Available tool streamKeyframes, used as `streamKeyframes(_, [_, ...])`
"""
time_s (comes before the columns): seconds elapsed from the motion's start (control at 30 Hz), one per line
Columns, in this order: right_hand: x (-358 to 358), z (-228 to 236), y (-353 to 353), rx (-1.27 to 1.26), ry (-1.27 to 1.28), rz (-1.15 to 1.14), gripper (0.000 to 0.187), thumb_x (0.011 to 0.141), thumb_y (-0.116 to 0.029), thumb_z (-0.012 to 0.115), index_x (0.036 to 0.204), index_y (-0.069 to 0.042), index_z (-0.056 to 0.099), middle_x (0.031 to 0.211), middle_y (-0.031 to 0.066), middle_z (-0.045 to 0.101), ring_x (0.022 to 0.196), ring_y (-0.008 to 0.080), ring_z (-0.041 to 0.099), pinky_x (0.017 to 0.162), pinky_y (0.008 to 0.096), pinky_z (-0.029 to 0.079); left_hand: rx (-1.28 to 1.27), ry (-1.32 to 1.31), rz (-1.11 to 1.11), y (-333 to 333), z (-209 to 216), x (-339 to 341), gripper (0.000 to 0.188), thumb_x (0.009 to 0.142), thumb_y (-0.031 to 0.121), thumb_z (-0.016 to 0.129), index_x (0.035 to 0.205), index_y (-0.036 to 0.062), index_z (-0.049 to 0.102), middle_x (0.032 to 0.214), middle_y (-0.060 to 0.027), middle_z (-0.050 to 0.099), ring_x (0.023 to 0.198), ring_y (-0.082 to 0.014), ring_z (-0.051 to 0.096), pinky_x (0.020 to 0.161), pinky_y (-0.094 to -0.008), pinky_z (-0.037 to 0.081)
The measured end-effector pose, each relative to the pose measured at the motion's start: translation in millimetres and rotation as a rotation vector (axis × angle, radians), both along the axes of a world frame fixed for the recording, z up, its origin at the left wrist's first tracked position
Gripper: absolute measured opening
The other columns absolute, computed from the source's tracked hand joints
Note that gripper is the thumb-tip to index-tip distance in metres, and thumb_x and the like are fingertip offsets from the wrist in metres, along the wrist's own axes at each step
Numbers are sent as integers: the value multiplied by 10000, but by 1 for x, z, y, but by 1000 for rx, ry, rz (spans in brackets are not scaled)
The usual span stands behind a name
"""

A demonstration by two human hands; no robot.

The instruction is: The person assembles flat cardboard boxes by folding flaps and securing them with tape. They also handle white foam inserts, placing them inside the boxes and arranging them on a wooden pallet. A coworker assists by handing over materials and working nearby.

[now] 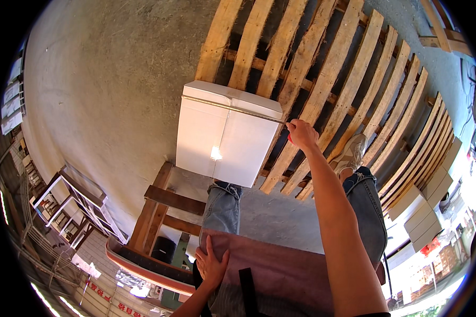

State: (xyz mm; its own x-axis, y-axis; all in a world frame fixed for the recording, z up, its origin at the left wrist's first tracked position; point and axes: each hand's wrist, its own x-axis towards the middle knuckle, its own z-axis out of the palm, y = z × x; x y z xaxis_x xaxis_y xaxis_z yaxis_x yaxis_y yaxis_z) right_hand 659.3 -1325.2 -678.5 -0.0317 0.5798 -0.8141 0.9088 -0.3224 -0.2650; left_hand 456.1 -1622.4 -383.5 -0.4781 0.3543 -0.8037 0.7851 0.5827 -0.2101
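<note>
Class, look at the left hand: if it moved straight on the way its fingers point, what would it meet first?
Beyond the pink cloth, the left hand would probably first meet the blue jeans leg; depth is unclear, so it might pass above, toward the white box.

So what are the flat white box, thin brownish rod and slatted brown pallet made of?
Flat white box: probably smooth cardboard, given its central seam. Thin brownish rod: perhaps metal, seemingly faintly shiny; wood is possible. Slatted brown pallet: rough, bare wood, showing grain and ragged edges.

Two hands [303, 134] [212, 266], one rod [232, 108], one foreground box [206, 137]
</note>
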Motion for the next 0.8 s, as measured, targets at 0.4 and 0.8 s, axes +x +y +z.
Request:
streamKeyframes(0.4, [-3,5,1,-6,-5,38,305,905,-364,450,739,-141,578,679,65,579,684,289,558,631,454,419,29,0,17,-3,0,-4,798,712,438,639,1362,174,260,1071,-233,368,950,-397,411,807,-456,381])
streamKeyframes(0.8, [-9,20,-6,-6,90,48,287,906,-356,431,907,-158,639,808,78,644,756,267,607,694,406,452,30,-13,55,-6,2,-7,792,710,435,639,1358,174,265,1058,-226,376,934,-392,417,792,-460,381])
